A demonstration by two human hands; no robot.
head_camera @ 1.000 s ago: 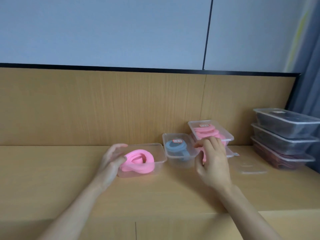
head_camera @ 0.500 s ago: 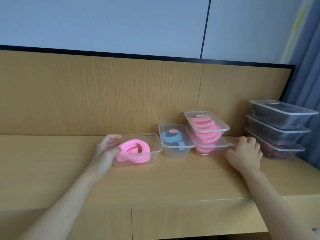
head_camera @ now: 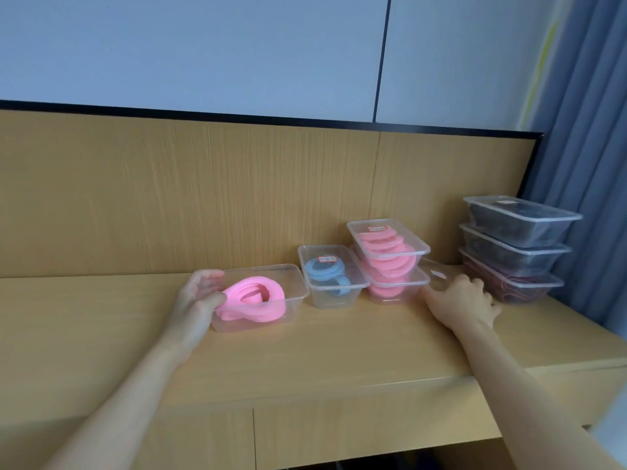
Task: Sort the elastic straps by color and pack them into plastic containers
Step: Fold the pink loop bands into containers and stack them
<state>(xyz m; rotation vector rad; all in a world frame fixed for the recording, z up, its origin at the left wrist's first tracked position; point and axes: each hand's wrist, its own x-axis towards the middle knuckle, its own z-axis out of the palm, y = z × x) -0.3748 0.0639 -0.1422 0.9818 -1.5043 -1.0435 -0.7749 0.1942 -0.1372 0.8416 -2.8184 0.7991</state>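
Observation:
A clear open container (head_camera: 294,307) holds coiled pink elastic straps (head_camera: 252,296) on the wooden counter. My left hand (head_camera: 198,300) grips its left end, thumb against the straps and fingers around the far corner. To its right stands a lidded container of blue straps (head_camera: 334,296). Beyond that are two stacked lidded containers of pink straps (head_camera: 386,245). My right hand (head_camera: 461,300) is closed on a loose clear lid (head_camera: 437,274), which is tilted up off the counter beside the pink stack.
Three lidded containers with dark and reddish contents (head_camera: 515,232) are stacked at the far right, against a blue curtain (head_camera: 590,164). A wooden back panel (head_camera: 203,198) rises behind the counter (head_camera: 339,344), whose front edge runs just below my forearms.
My right hand moved right from the pink stack to the loose lid, closed on it and tipped it up. My left hand stays on the open container.

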